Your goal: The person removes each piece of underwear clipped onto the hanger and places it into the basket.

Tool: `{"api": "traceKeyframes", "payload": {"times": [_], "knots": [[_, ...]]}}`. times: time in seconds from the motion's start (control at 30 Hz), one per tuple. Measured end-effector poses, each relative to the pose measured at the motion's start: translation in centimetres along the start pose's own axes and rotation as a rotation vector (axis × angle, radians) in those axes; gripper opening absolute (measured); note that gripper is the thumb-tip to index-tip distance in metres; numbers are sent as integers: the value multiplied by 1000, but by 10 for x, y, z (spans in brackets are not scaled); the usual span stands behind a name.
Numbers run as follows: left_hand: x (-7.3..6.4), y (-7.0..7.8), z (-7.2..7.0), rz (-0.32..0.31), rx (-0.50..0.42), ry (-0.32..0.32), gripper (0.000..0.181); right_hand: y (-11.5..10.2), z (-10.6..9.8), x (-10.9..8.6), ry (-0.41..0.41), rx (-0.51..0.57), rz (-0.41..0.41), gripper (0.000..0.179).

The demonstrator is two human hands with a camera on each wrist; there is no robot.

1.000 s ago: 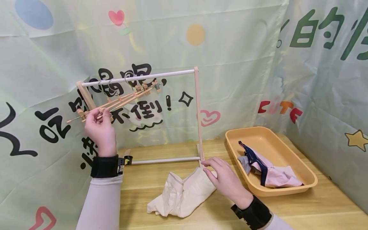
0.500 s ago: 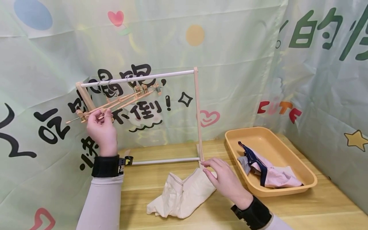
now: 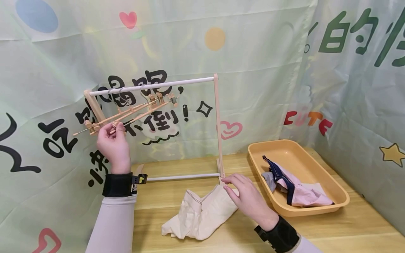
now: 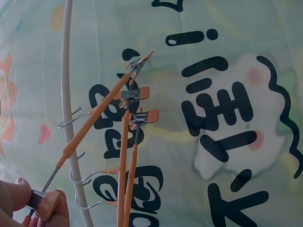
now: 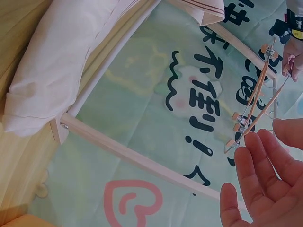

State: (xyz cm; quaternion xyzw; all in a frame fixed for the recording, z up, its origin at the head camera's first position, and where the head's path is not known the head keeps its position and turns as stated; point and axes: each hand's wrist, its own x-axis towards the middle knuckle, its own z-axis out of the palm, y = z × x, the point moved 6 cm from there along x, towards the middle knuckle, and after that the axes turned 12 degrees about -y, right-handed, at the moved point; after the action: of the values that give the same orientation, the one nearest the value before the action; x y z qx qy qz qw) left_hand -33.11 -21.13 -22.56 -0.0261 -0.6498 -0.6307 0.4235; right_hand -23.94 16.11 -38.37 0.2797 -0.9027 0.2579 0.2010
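Observation:
My left hand pinches a peach clip at the near end of a clip hanger. That hanger's hook is over the white top rail of a small wooden rack, and it is angled away from two more clip hangers hooked beside it. My right hand holds nothing; its fingers are loosely bent near the foot of the rack, overlapping the edge of a cream garment in the head view. The garment lies rumpled on the wooden table, a stitched edge toward the rack.
A yellow-orange tray stands on the right of the table, with pink, navy-edged cloth and grey cloth inside. The rack's right post rises between the hands. Printed fabric walls close off the back and sides.
My left hand has shifted slightly right and down, bringing the near end of the pinched hanger away from the other two. The right hand and the cream garment have stayed put.

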Motion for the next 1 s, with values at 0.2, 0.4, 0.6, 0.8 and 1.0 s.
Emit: {"api": "traceKeyframes", "payload": {"times": [0.2, 0.4, 0.6, 0.8, 1.0], "knots": [[-2, -1, 0, 6, 7, -3, 25, -1, 0, 0, 0, -1, -2, 20], [-3, -1, 1, -3, 48, -30, 30, -2, 0, 0, -2, 1, -7, 20], [-7, 1, 3, -13, 143, -74, 33, -3, 2, -1, -5, 1, -8, 20], [-13, 3, 4, -5, 171, -105, 35, -3, 3, -1, -10, -1, -7, 21], [-18, 3, 3, -5, 220, -121, 38, -3, 4, -1, -7, 0, -12, 20]]}}
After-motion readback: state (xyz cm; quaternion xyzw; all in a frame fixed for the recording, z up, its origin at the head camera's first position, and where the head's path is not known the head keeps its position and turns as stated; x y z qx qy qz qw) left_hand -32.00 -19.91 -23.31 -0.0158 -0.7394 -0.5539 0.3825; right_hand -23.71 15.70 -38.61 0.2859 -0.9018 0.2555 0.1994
